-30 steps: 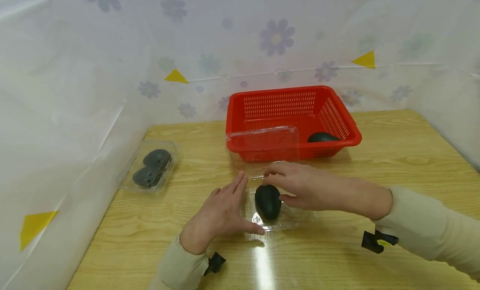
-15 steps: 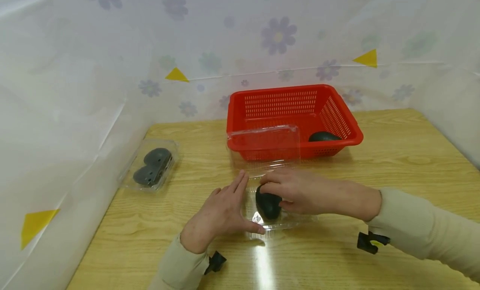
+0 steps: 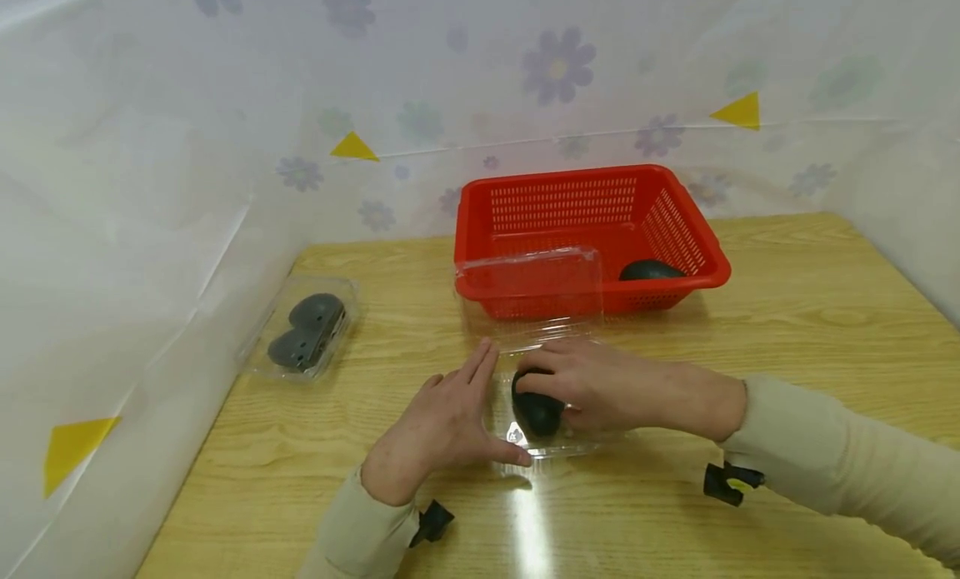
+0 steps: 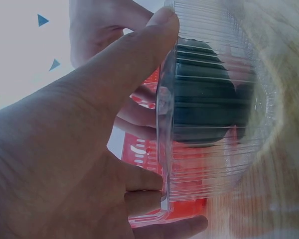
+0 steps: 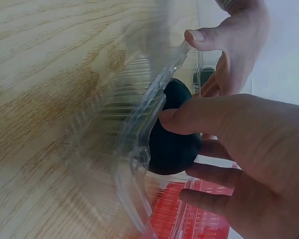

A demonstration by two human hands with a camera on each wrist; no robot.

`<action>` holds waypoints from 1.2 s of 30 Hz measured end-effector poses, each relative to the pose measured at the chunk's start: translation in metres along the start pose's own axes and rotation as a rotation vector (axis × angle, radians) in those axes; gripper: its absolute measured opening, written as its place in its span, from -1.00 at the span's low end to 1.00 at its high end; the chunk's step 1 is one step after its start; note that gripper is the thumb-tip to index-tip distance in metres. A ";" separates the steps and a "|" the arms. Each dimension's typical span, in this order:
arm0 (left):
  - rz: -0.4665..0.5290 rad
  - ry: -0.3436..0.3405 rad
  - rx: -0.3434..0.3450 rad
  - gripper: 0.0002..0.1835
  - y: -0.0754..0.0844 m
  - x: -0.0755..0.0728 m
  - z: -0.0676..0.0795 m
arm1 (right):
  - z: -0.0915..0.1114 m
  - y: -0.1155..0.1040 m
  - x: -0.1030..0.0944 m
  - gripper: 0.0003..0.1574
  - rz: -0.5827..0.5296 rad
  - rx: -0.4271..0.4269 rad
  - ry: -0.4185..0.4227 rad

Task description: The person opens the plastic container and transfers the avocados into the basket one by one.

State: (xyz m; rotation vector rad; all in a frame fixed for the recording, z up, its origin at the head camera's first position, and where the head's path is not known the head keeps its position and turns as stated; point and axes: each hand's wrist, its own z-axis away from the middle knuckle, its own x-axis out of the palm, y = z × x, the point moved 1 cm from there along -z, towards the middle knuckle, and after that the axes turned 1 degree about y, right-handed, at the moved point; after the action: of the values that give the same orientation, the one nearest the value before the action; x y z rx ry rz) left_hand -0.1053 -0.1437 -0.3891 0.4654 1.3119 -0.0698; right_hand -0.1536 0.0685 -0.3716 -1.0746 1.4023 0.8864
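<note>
A dark green, egg-shaped avocado [image 3: 538,414] sits in the base of a clear plastic clamshell box [image 3: 577,447], whose lid [image 3: 528,283] stands raised behind it. My right hand [image 3: 600,383] reaches in from the right and grips the avocado, fingers over its far end and thumb on its near side; in the right wrist view the thumb presses on the avocado [image 5: 174,149]. On the box's left, my left hand [image 3: 442,429] rests with straight fingers along the side, its thumb on the front rim. That thumb lies across the rim in the left wrist view.
A red plastic basket [image 3: 555,179] stands at the back, holding another dark avocado [image 3: 649,270] at its right. At left lies a second clear box [image 3: 258,358] with two dark rounded pieces [image 3: 307,333] inside. Flowered plastic sheeting [image 3: 420,79] surrounds the wooden table [image 3: 787,312].
My right hand has moved left and down onto the avocado, and its fingers have closed over it. The left hand has stayed at the box.
</note>
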 end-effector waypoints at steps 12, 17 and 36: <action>-0.024 -0.007 -0.008 0.43 0.001 -0.001 0.000 | -0.002 -0.001 0.002 -0.31 0.039 0.053 -0.055; -0.026 -0.009 -0.006 0.43 0.002 -0.002 0.000 | -0.004 -0.002 0.001 -0.26 0.034 0.109 -0.120; -0.020 -0.014 -0.017 0.44 0.002 -0.002 0.000 | -0.005 0.006 0.001 -0.39 -0.040 0.229 -0.185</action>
State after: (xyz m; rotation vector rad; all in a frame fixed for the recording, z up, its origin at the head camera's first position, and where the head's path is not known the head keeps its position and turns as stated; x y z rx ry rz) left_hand -0.1053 -0.1419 -0.3870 0.4370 1.3029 -0.0783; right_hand -0.1606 0.0654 -0.3727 -0.8234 1.2887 0.7559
